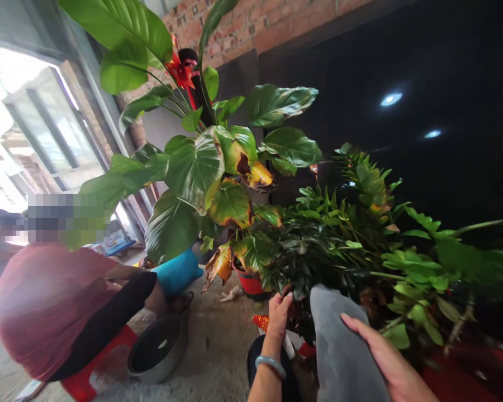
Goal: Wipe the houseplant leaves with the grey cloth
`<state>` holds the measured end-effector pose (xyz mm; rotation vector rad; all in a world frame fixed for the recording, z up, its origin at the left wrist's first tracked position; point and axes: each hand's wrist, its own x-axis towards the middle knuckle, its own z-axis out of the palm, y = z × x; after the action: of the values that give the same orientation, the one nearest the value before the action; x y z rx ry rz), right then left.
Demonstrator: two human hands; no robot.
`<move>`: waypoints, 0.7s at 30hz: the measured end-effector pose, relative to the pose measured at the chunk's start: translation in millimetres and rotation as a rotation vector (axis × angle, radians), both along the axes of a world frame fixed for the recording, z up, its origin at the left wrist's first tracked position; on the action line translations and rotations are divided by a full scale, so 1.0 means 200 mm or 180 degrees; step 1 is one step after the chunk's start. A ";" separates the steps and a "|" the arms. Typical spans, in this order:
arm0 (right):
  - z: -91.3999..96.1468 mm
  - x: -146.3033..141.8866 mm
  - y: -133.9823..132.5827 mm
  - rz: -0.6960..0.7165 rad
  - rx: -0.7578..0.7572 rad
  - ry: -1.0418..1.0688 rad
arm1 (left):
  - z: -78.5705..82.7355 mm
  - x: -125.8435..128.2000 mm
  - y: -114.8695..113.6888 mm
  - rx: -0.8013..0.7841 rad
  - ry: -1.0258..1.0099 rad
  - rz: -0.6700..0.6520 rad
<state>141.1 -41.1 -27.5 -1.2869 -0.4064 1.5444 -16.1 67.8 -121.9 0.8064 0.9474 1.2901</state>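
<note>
My right hand (pixel 381 349), at the lower right, is closed round the edge of a long grey cloth-like thing (pixel 339 346), the thumb lying on its face. I cannot make out exactly what this grey thing is. Left of it, my left hand (pixel 280 312) is raised with its fingers pinched together against the dark leafy plant (pixel 304 251); what sits between the fingertips, if anything, is too small to name. A pale bangle (pixel 270 365) circles the left wrist. Under that hand lies a glittery red-orange piece (pixel 260 321).
A tall broad-leaved plant (pixel 195 167) with browned leaves rises ahead beside a red pot (pixel 249 279). More green plants (pixel 414 268) crowd the right. At left a person (pixel 62 301) sits on a red stool (pixel 103 357) by a dark basin (pixel 157 346). A black panel (pixel 444 72) stands behind.
</note>
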 end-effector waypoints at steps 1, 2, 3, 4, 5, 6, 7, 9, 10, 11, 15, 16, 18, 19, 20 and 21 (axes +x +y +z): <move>0.00 0.01 -0.02 -0.0118 -0.0014 -0.0027 | 0.00 0.00 0.00 0.0026 0.0019 -0.0049; 0.02 0.02 -0.04 -0.0297 -0.0036 -0.0034 | -0.01 0.00 0.01 0.0058 0.0044 -0.0076; 0.07 0.03 -0.03 -0.0508 -0.0014 -0.0038 | -0.02 0.00 0.01 0.0077 0.0079 -0.0079; 0.12 0.05 -0.02 -0.0711 0.0120 -0.0049 | -0.02 0.00 0.01 0.0081 0.0124 -0.0073; 0.18 0.06 0.01 -0.0864 0.0267 -0.0004 | -0.03 0.00 0.02 0.0077 0.0161 -0.0061; 0.23 0.07 0.04 -0.0968 0.0353 0.0108 | -0.04 0.00 0.02 0.0073 0.0182 -0.0052; 0.25 0.08 0.07 -0.1009 0.0339 0.0272 | -0.05 0.01 0.02 0.0070 0.0179 -0.0051; 0.25 0.08 0.10 -0.0874 0.0026 0.0674 | -0.06 0.01 0.02 0.0079 0.0165 -0.0064; 0.21 0.07 0.10 -0.0740 -0.0238 0.0850 | -0.07 0.02 0.02 0.0104 0.0165 -0.0059; 0.17 0.05 0.08 -0.0599 -0.0510 0.0971 | -0.07 0.02 0.02 0.0128 0.0174 -0.0042; 0.03 -0.01 -0.05 -0.0232 -0.0901 0.0872 | -0.07 0.01 0.01 0.0055 0.0300 0.0031; 0.04 -0.02 -0.07 -0.0287 -0.0760 0.0738 | -0.07 0.01 0.01 0.0019 0.0319 0.0025; 0.12 -0.02 -0.07 -0.0588 -0.0336 0.0438 | -0.06 0.00 0.00 -0.0015 0.0306 0.0000; 0.18 -0.01 -0.04 -0.0783 -0.0072 0.0336 | -0.06 -0.01 -0.01 -0.0007 0.0267 0.0003; 0.23 0.00 -0.01 -0.0958 0.0174 0.0287 | -0.05 -0.01 -0.02 -0.0008 0.0224 0.0012; 0.28 0.01 0.04 -0.1068 0.0358 0.0305 | -0.04 -0.01 -0.02 -0.0011 0.0181 0.0030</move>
<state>142.8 -34.1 28.8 -1.1244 -0.2003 1.2752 -18.5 62.9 -130.0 0.8407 0.9995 1.2789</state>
